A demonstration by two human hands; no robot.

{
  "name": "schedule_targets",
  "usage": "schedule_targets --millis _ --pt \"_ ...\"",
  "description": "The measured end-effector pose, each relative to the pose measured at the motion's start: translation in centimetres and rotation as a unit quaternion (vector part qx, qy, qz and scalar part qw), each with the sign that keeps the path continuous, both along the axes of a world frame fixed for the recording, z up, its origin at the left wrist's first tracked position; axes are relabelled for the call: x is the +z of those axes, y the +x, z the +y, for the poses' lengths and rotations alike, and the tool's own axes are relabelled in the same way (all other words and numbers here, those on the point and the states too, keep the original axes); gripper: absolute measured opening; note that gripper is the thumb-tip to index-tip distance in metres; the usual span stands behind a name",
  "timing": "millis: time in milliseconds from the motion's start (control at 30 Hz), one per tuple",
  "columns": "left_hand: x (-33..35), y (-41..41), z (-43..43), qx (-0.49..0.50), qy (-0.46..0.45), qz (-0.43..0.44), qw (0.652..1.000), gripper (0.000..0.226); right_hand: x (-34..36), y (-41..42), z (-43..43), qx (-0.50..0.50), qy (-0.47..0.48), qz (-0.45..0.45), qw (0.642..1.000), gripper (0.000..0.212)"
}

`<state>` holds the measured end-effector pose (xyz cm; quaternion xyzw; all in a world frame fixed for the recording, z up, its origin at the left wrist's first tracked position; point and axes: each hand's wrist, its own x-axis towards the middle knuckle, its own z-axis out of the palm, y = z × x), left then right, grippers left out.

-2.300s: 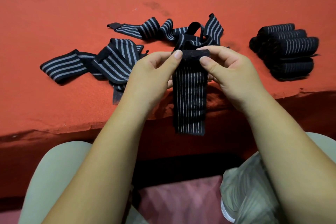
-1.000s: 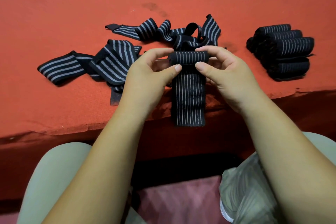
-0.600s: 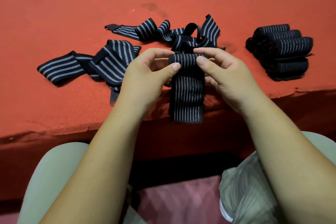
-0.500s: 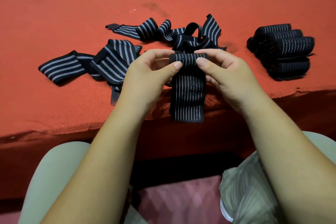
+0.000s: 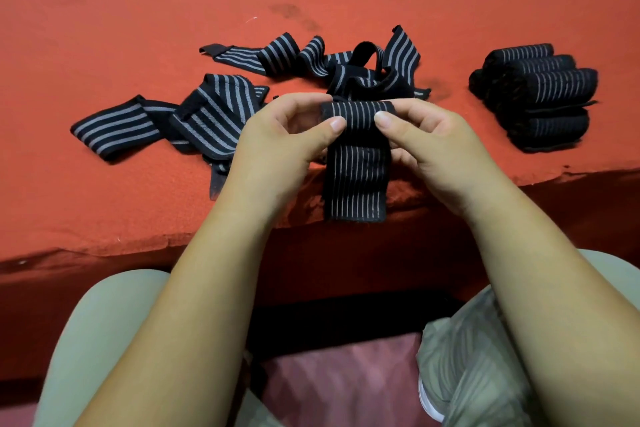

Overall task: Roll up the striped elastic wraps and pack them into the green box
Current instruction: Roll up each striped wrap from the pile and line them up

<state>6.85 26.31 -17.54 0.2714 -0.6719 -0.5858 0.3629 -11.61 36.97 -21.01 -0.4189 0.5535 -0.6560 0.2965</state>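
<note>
I hold a black elastic wrap with grey stripes [image 5: 356, 180] above the table's near edge. Its top end is wound into a small roll, and the loose tail hangs down over the edge. My left hand [image 5: 277, 146] pinches the roll's left end between thumb and fingers. My right hand [image 5: 429, 146] pinches the right end the same way. Several unrolled striped wraps [image 5: 221, 111] lie tangled on the cloth behind my hands. A stack of several rolled wraps [image 5: 540, 94] sits at the right. No green box is in view.
The table is covered with a red-orange cloth [image 5: 138, 17], its front edge running just below my hands. My knees in light trousers [image 5: 104, 329] are under the edge, with a pink patterned surface [image 5: 339, 381] between them.
The roll at the wrap's top has grown thicker as my fingers turned it. The hanging tail has become shorter, its lower end rising toward the table edge.
</note>
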Motion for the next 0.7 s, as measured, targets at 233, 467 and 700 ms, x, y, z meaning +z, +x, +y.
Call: schedule_targets --millis 233,467,700 --pt "-0.3 0.26 -0.32 -0.003 -0.011 -0.014 1.0 0.025 -0.31 -0.05 -0.14 -0.007 -0.007 0.024 1.0 0.026" --pt "-0.33 0.34 -0.22 -0.009 0.001 -0.004 1.0 0.03 -0.29 0.02 -0.31 -0.003 -0.008 0.034 0.999 0.028" --pt "-0.36 0.15 -0.15 -0.025 0.018 0.001 1.0 0.027 -0.01 -0.06 -0.18 0.007 -0.018 0.036 0.999 0.036"
